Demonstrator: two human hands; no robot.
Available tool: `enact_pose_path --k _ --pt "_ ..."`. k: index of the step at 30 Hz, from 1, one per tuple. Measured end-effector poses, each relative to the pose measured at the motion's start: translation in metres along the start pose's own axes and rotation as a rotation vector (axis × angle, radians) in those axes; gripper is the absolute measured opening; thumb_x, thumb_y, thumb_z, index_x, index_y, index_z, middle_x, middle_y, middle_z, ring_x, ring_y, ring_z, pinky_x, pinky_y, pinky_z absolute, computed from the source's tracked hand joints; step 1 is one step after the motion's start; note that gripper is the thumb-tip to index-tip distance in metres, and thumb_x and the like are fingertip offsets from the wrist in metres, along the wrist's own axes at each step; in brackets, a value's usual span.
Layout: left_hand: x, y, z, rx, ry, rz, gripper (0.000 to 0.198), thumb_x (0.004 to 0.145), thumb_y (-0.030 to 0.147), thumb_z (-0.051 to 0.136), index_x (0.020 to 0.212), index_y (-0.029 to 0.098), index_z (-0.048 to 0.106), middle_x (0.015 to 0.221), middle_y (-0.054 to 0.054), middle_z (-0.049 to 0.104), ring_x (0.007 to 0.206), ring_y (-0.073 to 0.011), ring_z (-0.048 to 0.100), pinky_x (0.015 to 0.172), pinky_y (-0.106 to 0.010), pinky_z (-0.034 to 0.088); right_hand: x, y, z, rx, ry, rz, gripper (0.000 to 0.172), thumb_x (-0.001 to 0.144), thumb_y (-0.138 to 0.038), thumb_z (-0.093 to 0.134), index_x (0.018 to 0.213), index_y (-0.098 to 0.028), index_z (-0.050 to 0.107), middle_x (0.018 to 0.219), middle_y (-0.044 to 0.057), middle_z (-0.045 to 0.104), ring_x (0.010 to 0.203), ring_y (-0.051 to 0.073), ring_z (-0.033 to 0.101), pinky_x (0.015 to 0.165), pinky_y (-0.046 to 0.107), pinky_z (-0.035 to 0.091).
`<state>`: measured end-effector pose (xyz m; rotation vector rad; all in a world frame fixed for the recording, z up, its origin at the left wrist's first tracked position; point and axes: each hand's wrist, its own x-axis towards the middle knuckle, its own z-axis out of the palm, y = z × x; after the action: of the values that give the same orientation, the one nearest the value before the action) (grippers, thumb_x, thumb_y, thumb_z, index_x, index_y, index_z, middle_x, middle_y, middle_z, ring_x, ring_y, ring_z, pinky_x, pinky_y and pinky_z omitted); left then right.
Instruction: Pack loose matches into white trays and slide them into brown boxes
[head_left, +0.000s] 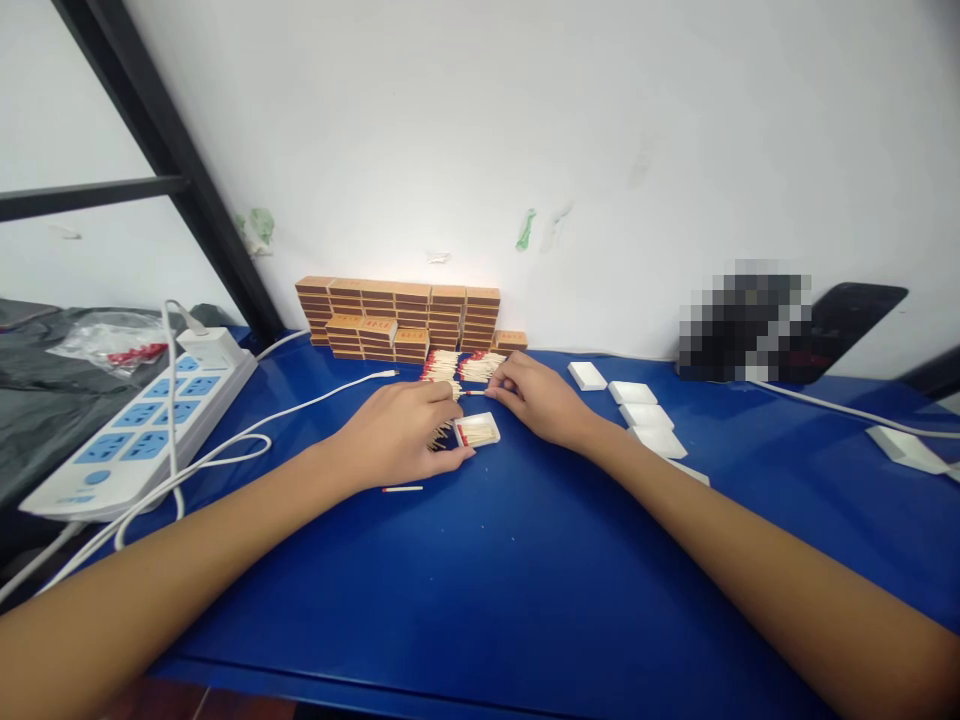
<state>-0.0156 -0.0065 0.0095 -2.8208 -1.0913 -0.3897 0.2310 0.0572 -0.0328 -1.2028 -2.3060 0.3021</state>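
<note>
My left hand (409,430) lies palm down beside a small white tray (495,432) with red-tipped matches (474,437) in it. Its thumb is at the tray's near edge, its fingers are apart, and dark matches show under the palm. My right hand (532,395) is closed, thumb and forefinger pinched on the end of a single match (472,393). Beyond the hands lie piles of loose matches (480,367). One loose match (403,489) lies nearer me, below my left hand.
Stacked matchboxes (397,305) stand against the wall. White trays (643,417) sit in a row to the right. A power strip (142,430) and white cables (300,395) are at the left. A dark phone (859,325) leans at the back right of the blue table (465,590).
</note>
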Motion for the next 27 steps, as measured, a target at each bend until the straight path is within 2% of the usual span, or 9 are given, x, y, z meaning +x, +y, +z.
enact_pose_path --k 5,9,12,14,17,19,23,27 --pt "0.0 -0.001 -0.002 0.04 0.01 -0.044 0.035 0.094 0.049 0.066 0.105 0.017 0.075 0.098 -0.006 0.071 0.089 -0.0233 0.07 0.074 -0.034 0.052 -0.005 -0.007 -0.014 0.049 0.02 -0.009 0.01 0.099 -0.025 0.06 0.091 -0.02 0.063 0.094 0.004 0.059 0.078 0.018 0.056 0.073 0.031 0.043" --pt "0.001 -0.001 -0.004 0.057 -0.006 -0.085 0.035 0.094 0.049 0.066 0.106 0.018 0.075 0.099 -0.007 0.071 0.09 -0.0238 0.07 0.076 -0.035 0.052 -0.008 -0.023 -0.026 0.1 -0.104 -0.094 0.012 0.098 -0.026 0.061 0.088 -0.021 0.065 0.09 0.003 0.059 0.078 0.017 0.055 0.071 0.03 0.042" --pt "0.001 -0.001 -0.004 0.05 -0.007 -0.085 0.034 0.093 0.049 0.066 0.106 0.018 0.075 0.096 -0.006 0.07 0.089 -0.0235 0.069 0.075 -0.035 0.052 -0.01 -0.037 -0.024 0.107 -0.175 -0.147 0.009 0.096 -0.021 0.062 0.088 -0.021 0.065 0.088 0.003 0.061 0.077 0.016 0.055 0.069 0.029 0.041" --pt "0.001 -0.001 -0.003 0.046 -0.004 -0.084 0.033 0.093 0.048 0.067 0.106 0.019 0.075 0.095 -0.005 0.07 0.087 -0.0228 0.069 0.074 -0.034 0.051 -0.01 -0.042 -0.018 0.145 -0.165 -0.164 0.008 0.096 -0.02 0.062 0.088 -0.021 0.065 0.086 0.002 0.061 0.075 0.016 0.055 0.069 0.029 0.041" --pt "0.001 0.0 -0.003 0.043 0.001 -0.078 0.033 0.092 0.048 0.067 0.105 0.018 0.075 0.095 -0.006 0.07 0.087 -0.0228 0.069 0.073 -0.034 0.051 -0.007 -0.037 -0.009 0.178 -0.023 -0.125 0.01 0.099 -0.023 0.06 0.091 -0.021 0.067 0.084 0.002 0.061 0.074 0.016 0.056 0.068 0.029 0.042" --pt "0.002 0.001 -0.003 0.034 -0.001 -0.065 0.034 0.093 0.048 0.067 0.104 0.017 0.075 0.097 -0.007 0.071 0.09 -0.0235 0.069 0.075 -0.034 0.052 -0.004 -0.028 -0.004 0.114 0.063 -0.09 0.011 0.099 -0.023 0.059 0.099 -0.02 0.07 0.09 0.004 0.062 0.076 0.017 0.057 0.07 0.031 0.043" --pt "0.002 0.002 -0.003 0.025 -0.001 -0.056 0.033 0.094 0.047 0.066 0.103 0.017 0.075 0.098 -0.007 0.071 0.093 -0.0244 0.07 0.077 -0.034 0.053 -0.001 -0.01 0.003 -0.007 0.033 -0.077 0.023 0.101 -0.023 0.057 0.117 -0.02 0.073 0.104 0.008 0.063 0.084 0.02 0.061 0.078 0.034 0.047" --pt "0.001 0.001 -0.003 0.025 0.001 -0.055 0.033 0.094 0.048 0.066 0.102 0.017 0.075 0.099 -0.007 0.071 0.093 -0.0247 0.07 0.077 -0.035 0.053 -0.001 -0.006 0.007 -0.051 0.02 -0.063 0.027 0.102 -0.024 0.056 0.124 -0.02 0.072 0.105 0.009 0.063 0.087 0.021 0.062 0.08 0.035 0.048"
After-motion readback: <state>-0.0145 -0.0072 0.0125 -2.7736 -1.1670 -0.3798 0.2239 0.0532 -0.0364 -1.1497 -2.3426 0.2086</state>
